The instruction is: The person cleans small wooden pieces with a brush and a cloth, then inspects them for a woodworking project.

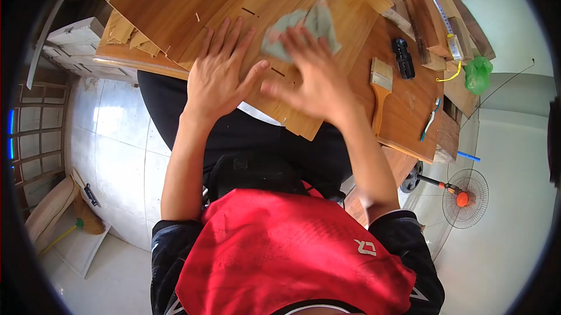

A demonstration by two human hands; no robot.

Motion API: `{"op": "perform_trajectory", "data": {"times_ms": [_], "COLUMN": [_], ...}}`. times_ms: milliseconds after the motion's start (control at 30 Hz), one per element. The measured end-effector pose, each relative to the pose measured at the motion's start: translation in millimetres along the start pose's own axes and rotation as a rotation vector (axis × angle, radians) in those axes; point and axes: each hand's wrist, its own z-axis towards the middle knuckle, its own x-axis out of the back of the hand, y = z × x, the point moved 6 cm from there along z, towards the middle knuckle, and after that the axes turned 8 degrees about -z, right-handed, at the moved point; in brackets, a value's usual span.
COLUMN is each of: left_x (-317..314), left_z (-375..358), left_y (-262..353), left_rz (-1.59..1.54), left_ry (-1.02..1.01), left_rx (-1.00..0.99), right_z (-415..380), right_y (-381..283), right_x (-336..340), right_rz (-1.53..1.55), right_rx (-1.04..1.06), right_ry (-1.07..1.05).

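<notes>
A wooden panel (pixel 251 37) with short dark slots and a notched edge lies before me. Flat on it, at the panel's left part, rests my left hand (pixel 222 75), fingers spread and nothing held. My right hand (pixel 312 75) is slightly blurred, its fingers stretched out over a pale green cloth (pixel 320 23). The cloth is crumpled and lies on the panel under and beyond the fingertips. Thin light wooden pegs stick up from the panel at the upper left.
On the worktable (pixel 403 113) to the right lie a wide brush (pixel 381 84), a black tool (pixel 403 58) and a toothbrush (pixel 431 119). Beyond are wood pieces, a tape measure (pixel 454 46) and a green bag (pixel 478 75). A fan (pixel 463 199) stands lower right.
</notes>
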Motion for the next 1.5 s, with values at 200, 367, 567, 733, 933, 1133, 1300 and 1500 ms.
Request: {"op": "perform_trajectory", "data": {"times_ms": [200,367,567,733,933,1133,1300,1500], "left_x": [-2,-1,1,0,0,-1,-1,-1], "left_z": [-1,1,3,3,2,0,0,0], "left_y": [-1,1,3,1,1,1,0,0], "left_rz": [-0.005,0.021,0.028,0.01,0.009,0.042,0.036,0.014], "left_ry": [-0.047,-0.069,-0.075,-0.094,-0.074,-0.076,-0.072,0.002], "left_rx": [0.0,0.004,0.022,0.029,0.032,0.022,0.031,0.0], "right_z": [-61,3,76,38,-45,-76,-86,-100], "right_y": [-18,67,89,60,18,16,12,-12], "right_x": [7,-3,-24,-19,6,9,11,22], "right_rz": [0.114,0.054,0.0,0.153,0.222,0.262,0.2,0.124], "right_rx": [0.068,-0.228,-0.228,-0.116,-0.066,-0.041,-0.008,0.055], "right_ry": [-0.053,-0.022,0.086,0.107,0.008,-0.023,-0.02,-0.098]}}
